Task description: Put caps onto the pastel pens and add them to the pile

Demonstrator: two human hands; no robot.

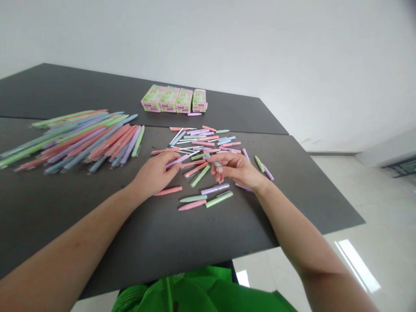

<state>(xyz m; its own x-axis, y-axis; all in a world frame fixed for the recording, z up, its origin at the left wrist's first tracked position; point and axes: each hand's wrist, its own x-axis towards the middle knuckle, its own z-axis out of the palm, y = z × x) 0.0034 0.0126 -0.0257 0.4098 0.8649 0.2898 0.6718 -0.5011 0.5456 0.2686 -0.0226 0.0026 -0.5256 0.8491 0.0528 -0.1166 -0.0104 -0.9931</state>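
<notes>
Dark counter [152,242] strewn with pen parts [215,189]

A white wall [227,43] fills the far side; the counter runs in front of it, a seam crossing from left to right; a pale, glossy floor [390,208] shows at the right; a green garment [208,290] sits at the near edge, below the forearms.

On the left of the counter lies a heap of long pens [87,138], coral, purple, blue and green, many in clear wrapping; beyond the seam, near the middle, pink and green boxes [168,97] stand side by side in four stacks; a slim purple pen [194,114] lies just in front of them.

Both hands are over the parts, which spread from the seam toward the near edge in the same soft colours; the left hand [159,170] is closed on a purple piece [178,162], its slim end pointing toward the right hand [236,169]; that one pinches a pale green piece [216,164] between thumb and fingers, most of it hidden.

Smallest are the thin white sticks [175,137], lying among the parts beyond the hands.
</notes>
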